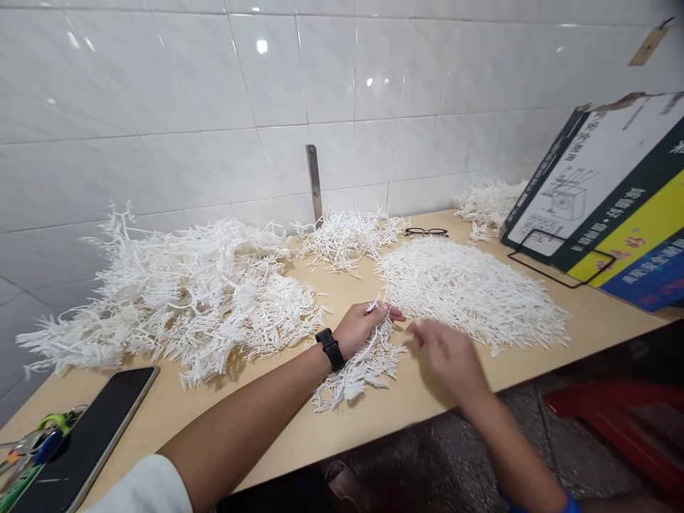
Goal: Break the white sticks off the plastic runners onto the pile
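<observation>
Bright overhead light; glare spots on wall tiles (pixel 261 46); right hand (pixel 446 356) motion-blurred; wide-angle bending at edges.

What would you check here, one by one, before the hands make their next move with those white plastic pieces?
1. Left hand has hold of the white branched piece: ok, fingers rest on its top end.
2. Right hand free to help: cannot tell, it is blurred and its fingers are unclear.
3. Loose sticks pile within reach: ok, it lies just beyond the right hand.
4. Heap of branched pieces lies fully on the table: ok.
5. Phone away from the work: ok, it lies far left, near the table's edge.
6. Glasses out of the way: ok, near the wall.
</observation>
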A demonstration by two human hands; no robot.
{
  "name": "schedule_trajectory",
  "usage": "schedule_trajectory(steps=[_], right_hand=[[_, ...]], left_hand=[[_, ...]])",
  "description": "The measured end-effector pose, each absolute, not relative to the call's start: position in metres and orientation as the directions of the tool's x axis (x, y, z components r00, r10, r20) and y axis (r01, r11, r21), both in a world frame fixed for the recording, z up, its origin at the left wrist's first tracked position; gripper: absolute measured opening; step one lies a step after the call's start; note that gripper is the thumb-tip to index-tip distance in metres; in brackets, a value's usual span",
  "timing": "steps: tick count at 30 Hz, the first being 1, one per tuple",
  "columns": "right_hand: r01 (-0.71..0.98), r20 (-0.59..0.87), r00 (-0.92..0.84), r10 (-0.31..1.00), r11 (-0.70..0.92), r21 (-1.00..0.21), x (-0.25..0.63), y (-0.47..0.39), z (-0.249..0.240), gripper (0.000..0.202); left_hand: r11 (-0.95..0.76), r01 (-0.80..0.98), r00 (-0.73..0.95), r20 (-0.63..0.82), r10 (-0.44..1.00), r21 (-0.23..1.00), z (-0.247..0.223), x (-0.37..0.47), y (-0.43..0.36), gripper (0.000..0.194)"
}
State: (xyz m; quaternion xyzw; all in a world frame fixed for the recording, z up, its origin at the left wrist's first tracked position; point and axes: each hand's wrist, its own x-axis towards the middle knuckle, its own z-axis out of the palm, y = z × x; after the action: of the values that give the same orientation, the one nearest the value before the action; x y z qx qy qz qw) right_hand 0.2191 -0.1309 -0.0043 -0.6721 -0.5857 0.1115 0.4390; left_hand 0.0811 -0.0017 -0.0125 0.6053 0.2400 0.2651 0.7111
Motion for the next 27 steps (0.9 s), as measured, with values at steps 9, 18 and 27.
schedule_trajectory(steps=[9,18,27], right_hand=[[0.702,0.285,0.443,0.850,-0.131,-0.700,0.249,-0.114,0.019,0.038],[0.609,0.251,0.168,0.953,0.100,-0.787,0.213,-0.113,0.004,0.045],[0.592,0.280,0.249,0.927,0.083,-0.802,0.199,-0.142,-0.005,0.040]], left_hand=[[0.048,-0.107,0.826,0.062,0.560,0.993,-0.009,0.080,-0.006,0.054],[-0.061,-0.070,0.806,0.092,0.584,0.996,-0.008,0.080,-0.006,0.056],[0.026,-0.085,0.823,0.055,0.565,0.996,-0.012,0.080,-0.003,0.058]])
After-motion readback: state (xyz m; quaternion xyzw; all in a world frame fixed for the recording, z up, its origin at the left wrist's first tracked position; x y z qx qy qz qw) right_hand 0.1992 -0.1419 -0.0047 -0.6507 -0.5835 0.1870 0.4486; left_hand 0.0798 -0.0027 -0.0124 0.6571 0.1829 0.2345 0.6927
